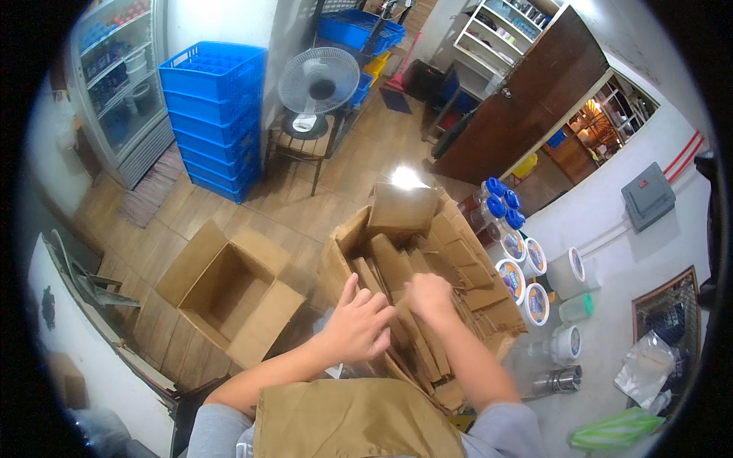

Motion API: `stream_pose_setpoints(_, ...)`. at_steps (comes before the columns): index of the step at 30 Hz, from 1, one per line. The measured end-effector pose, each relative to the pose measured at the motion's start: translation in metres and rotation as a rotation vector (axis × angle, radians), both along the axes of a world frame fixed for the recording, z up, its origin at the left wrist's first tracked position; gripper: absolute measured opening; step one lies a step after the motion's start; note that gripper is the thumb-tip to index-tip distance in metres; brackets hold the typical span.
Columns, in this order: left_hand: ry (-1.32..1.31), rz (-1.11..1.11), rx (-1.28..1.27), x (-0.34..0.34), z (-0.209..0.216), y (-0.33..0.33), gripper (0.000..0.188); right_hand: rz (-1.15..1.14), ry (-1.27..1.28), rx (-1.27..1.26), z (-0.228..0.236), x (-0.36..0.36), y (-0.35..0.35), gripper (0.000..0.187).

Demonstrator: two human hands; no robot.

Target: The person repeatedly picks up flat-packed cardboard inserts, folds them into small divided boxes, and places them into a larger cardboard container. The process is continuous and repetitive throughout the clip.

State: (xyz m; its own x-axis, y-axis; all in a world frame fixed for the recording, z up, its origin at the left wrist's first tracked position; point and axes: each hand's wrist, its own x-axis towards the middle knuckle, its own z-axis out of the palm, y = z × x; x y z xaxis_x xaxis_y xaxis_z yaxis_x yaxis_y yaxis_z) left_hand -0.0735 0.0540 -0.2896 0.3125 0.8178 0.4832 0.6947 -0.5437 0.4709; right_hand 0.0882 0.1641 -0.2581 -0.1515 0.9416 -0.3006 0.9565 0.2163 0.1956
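Observation:
In front of me stands a large cardboard box (342, 237), packed with several flattened cardboard pieces (427, 340) set on edge. My left hand (357, 324) is over the box's near left side, fingers loosely bent and apart, with nothing visible in them. To its right, my right hand (430, 298) is closed among the upper edges of the pieces; its fingertips are hidden, so what they grip cannot be made out. A folded brown carton (402, 208) rests at the box's far end.
On the floor to the left lies an open cardboard box (229, 294). Farther back are stacked blue crates (214, 114), a fan (319, 80) on a stool and a glass-door fridge (122, 84). Tubs (536, 304) and blue-lidded jars (496, 206) line the right side, near a brown door (527, 91).

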Motion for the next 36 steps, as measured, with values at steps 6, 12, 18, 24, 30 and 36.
stream_pose_setpoints(6,-0.056,-0.052,0.016,0.000,-0.005,0.005,0.027,0.158,-0.042,-0.142,-0.020,-0.002,0.025,0.043)
stream_pose_setpoints(12,-0.132,-0.049,0.105,0.008,-0.016,-0.001,0.022,0.308,0.038,0.243,-0.050,0.026,0.016,0.042)
stream_pose_setpoints(18,-0.128,-0.017,0.097,0.012,-0.016,0.003,0.024,0.291,0.056,0.332,-0.074,0.026,0.016,0.044)
stream_pose_setpoints(24,-0.219,-0.022,0.082,-0.001,-0.009,-0.001,0.049,-0.023,0.524,0.283,-0.005,0.048,-0.007,0.047)
stream_pose_setpoints(30,-0.505,0.387,0.110,-0.015,-0.015,-0.010,0.065,-0.303,0.454,0.629,0.075,0.188,-0.112,0.048)
stream_pose_setpoints(36,-0.469,0.561,-0.383,-0.056,-0.005,0.050,0.074,-0.866,0.867,-0.187,-0.006,0.271,-0.168,0.076)
